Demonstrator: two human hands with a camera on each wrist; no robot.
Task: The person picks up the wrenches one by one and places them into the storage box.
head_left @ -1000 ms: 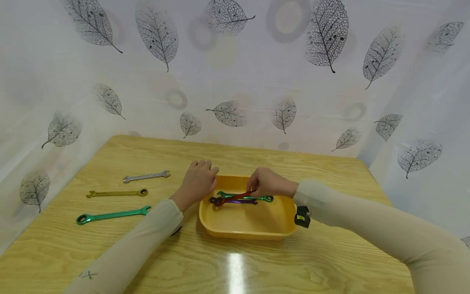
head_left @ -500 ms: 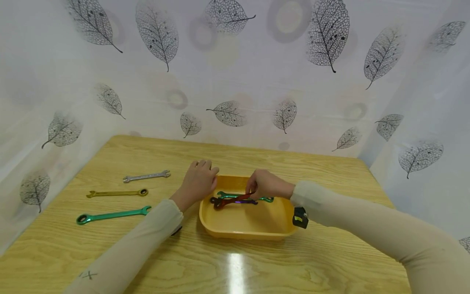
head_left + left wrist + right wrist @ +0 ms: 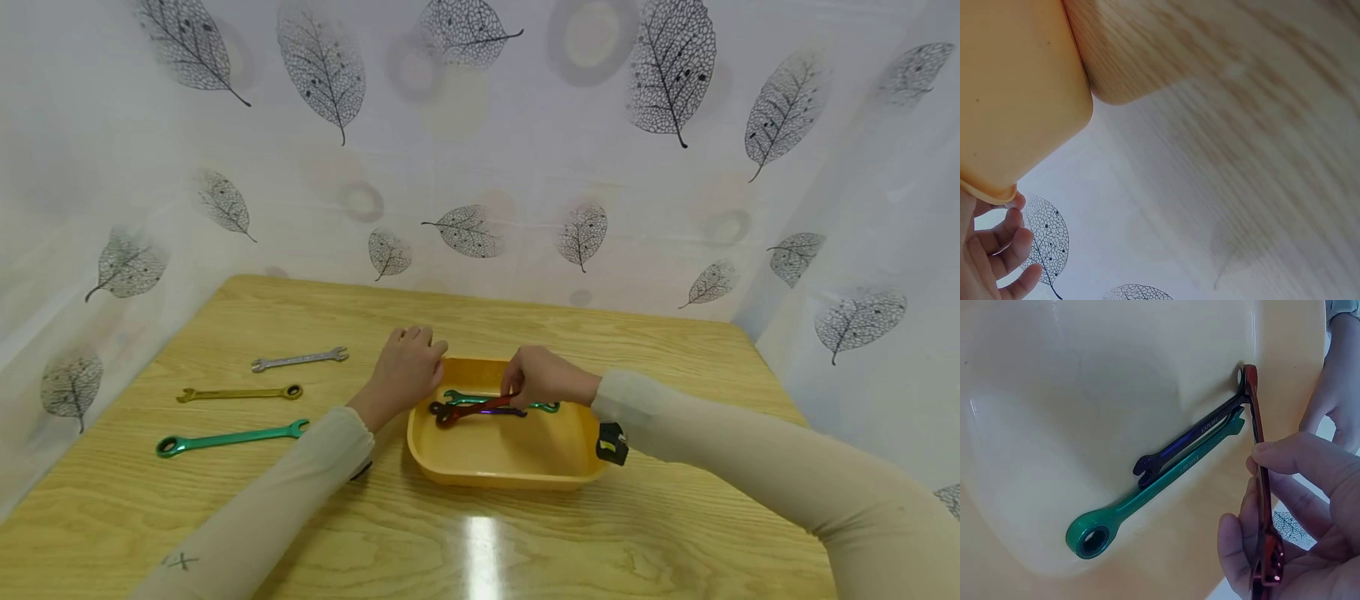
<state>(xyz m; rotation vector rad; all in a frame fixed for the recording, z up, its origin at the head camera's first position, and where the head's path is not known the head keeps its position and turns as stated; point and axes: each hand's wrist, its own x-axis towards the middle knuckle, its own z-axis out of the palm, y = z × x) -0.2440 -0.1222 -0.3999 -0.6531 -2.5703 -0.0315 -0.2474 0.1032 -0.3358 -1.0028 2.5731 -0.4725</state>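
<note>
My right hand [image 3: 551,375] pinches a red wrench [image 3: 1254,400] between thumb and fingers, inside a yellow plastic basin [image 3: 517,458]. The red wrench slants, its far end over the ring end of a purple wrench [image 3: 1191,436]; whether they touch I cannot tell. Against the purple one lies a green ratchet wrench [image 3: 1154,487] on the basin's floor. At the basin's back left corner, my left hand [image 3: 401,367] holds the rim, fingers curled at the outside in the left wrist view. The red wrench's near end is partly hidden by my right hand in the head view.
Left of the basin, three wrenches lie on the wooden table [image 3: 525,542]: a silver one [image 3: 300,360], a gold one [image 3: 240,394] and a larger green one [image 3: 232,437]. A leaf-patterned curtain [image 3: 487,167] hangs behind the table and on both sides.
The red wrench has turned slightly in my right hand, its ring end dropping a little toward the front. My right wrist has shifted slightly left. The left hand stays on the rim.
</note>
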